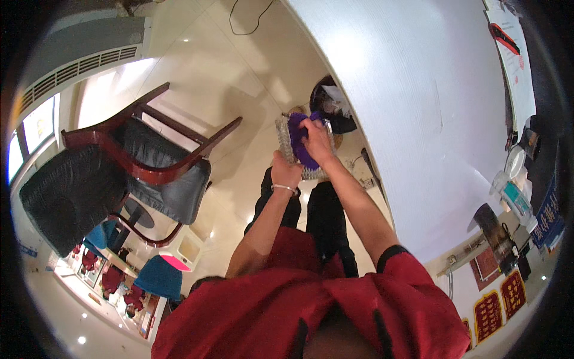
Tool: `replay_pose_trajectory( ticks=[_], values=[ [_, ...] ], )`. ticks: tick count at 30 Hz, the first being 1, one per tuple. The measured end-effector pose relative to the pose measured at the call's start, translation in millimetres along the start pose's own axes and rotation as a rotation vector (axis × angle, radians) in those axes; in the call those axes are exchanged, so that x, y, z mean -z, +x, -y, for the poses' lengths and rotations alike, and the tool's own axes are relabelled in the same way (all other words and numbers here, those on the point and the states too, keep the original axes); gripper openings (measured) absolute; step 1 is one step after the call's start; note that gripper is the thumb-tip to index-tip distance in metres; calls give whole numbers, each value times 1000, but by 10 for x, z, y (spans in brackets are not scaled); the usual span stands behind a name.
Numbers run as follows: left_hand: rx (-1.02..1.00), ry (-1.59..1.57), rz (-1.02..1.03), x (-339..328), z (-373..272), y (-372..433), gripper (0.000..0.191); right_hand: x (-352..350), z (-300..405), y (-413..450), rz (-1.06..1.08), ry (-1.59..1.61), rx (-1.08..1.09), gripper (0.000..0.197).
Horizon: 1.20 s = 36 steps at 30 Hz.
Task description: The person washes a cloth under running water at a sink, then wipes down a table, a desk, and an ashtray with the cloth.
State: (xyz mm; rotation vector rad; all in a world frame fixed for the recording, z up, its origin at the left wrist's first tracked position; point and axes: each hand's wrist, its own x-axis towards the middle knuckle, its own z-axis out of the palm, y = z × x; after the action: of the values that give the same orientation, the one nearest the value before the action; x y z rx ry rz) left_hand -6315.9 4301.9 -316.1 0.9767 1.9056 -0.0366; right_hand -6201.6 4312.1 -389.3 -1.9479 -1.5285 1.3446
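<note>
A clear, ridged plastic or glass object (284,137) is held low in front of my legs; its exact kind cannot be told. My left hand (286,172) grips its near left edge, and a bracelet circles that wrist. My right hand (317,142) presses a purple cloth (302,150) against the object's upper face, fingers bent over the fabric. The cloth hides much of the object's middle. Both hands are close together above the tiled floor.
A white table (381,112) borders my right side. Beneath its edge stands a dark bin (319,96) with crumpled contents. A wooden armchair with black padding (166,193) is at the left. A thin cable (244,34) lies on the floor ahead. Several people sit in the background.
</note>
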Motion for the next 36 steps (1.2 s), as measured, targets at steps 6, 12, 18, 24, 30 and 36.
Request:
replay_pose_trajectory(
  ticks=[6, 12, 18, 24, 30, 36],
  values=[
    [-71, 176, -62, 199, 9, -5, 35, 211, -523, -174, -391, -202, -760, 31],
    [-135, 30, -132, 478, 58, 14, 34, 441, 268, -463, 27, 536, -325, 34],
    [-204, -143, -145, 609, -14, -265, 31, 255, 667, -191, -62, -173, -64, 23],
    [-351, -92, -71, 901, 32, -471, 32, 436, 998, -370, 112, -466, -241, 20],
    [-168, -487, 24, 1107, -42, -511, 29, 611, 1425, -329, 296, 189, 227, 34],
    [-268, -454, 4, 1563, -66, -660, 26, 1051, 2110, -678, 725, -327, 167, 29]
  ],
)
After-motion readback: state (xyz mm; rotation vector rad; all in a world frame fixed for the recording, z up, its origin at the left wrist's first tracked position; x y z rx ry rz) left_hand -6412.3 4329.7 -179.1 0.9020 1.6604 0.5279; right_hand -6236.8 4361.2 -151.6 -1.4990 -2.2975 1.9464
